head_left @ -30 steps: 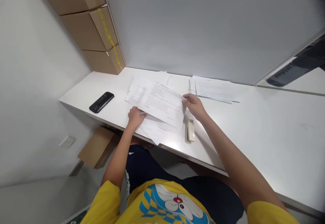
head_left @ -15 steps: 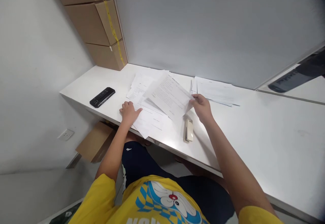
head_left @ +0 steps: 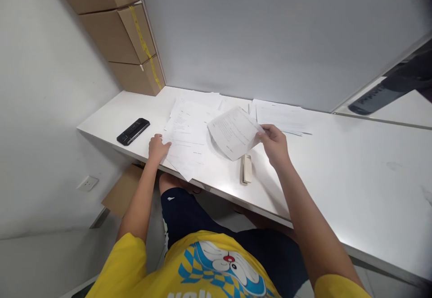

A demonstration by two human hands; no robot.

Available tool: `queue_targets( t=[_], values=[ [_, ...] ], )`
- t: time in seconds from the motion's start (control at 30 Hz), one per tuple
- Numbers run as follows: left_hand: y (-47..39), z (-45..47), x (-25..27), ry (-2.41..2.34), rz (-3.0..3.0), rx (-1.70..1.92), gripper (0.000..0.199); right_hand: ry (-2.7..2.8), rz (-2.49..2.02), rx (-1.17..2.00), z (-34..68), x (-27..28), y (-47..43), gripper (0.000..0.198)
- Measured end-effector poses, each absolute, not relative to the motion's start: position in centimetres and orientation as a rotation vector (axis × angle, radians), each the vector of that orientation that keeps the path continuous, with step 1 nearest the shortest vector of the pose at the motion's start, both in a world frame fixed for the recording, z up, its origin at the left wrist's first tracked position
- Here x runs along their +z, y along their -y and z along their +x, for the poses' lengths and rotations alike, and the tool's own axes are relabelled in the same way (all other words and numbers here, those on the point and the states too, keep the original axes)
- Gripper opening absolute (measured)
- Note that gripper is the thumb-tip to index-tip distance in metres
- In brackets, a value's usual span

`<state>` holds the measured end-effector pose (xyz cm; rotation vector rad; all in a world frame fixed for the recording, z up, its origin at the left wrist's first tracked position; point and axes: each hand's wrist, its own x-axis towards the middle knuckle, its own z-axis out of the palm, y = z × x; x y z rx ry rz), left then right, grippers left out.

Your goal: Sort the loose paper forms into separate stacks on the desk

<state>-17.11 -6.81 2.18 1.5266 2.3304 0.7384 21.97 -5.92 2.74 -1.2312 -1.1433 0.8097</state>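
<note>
A printed sheet of paper is raised and bent above the table, its right corner pinched between the thumb and fingers of my right hand. My left hand rests at the table's front edge, thumb apart from the fingers and the thumb tip at the left edge of some loose printed papers. These papers overlap untidily, and one corner pokes over the front edge. Just below the raised sheet lies a cream stapler, touched by neither hand.
Another pile of papers lies at the back by the grey partition. A black phone-like device is on the left of the white table. Cardboard boxes are stacked in the back left corner. A power socket is on the left wall.
My right hand has drawn the sheet to the right, off the loose papers. My left hand has slid left to their edge. The view has shifted slightly.
</note>
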Motion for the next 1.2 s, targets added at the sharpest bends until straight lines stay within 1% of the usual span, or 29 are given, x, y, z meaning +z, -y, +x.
queue_targets(
  t=[0.13,0.2,0.3,0.4,0.47,0.57,0.67,0.73,0.83,0.93,1.03,1.07,1.13,1.2],
  values=[
    [6.6,-16.8,2.8,-2.247,1.452,0.812,0.049,1.210,-1.200,0.818,21.1,3.0,6.3,0.015],
    [6.6,-16.7,3.2,-2.214,1.438,0.845,0.046,1.254,-1.207,0.814,20.9,3.2,6.6,0.015],
    [7.2,-16.4,3.6,-2.208,1.465,0.906,0.030,1.338,-1.189,0.814,20.8,3.9,7.7,0.016],
    [8.8,-16.4,3.7,-2.213,1.506,1.018,0.013,1.417,-1.076,0.844,20.4,5.5,9.6,0.018],
    [10.1,-16.4,3.3,-2.144,1.504,1.168,0.009,1.460,-0.968,0.896,19.8,6.9,10.7,0.018],
    [11.8,-15.9,2.2,-1.860,1.432,1.390,0.016,1.598,-0.814,1.018,18.5,9.1,11.5,0.017],
    [12.6,-14.6,1.2,-1.576,1.282,1.473,0.023,1.787,-0.811,1.106,16.9,9.8,10.7,0.015],
    [12.8,-13.8,0.8,-1.450,1.172,1.497,0.031,1.838,-0.914,1.086,15.8,9.2,9.6,0.015],
    [12.9,-13.3,0.5,-1.352,1.087,1.521,0.045,1.822,-1.045,0.954,14.4,7.8,8.1,0.017],
    [13.1,-13.6,-0.3,-1.338,1.000,1.533,0.055,1.808,-1.097,0.812,13.5,6.9,7.3,0.031],
    [13.3,-14.0,-1.3,-1.358,0.953,1.516,0.054,1.822,-1.168,0.692,12.9,6.4,6.9,0.050],
    [13.4,-14.1,-1.4,-1.364,0.972,1.508,0.052,1.838,-1.188,0.653,12.8,6.2,6.8,0.054],
    [13.9,-14.1,-1.4,-1.355,1.037,1.510,0.050,1.885,-1.226,0.582,12.6,6.0,6.6,0.051],
    [14.5,-13.9,-1.0,-1.316,1.137,1.530,0.055,1.936,-1.269,0.535,12.5,6.0,6.4,0.037]
  ],
)
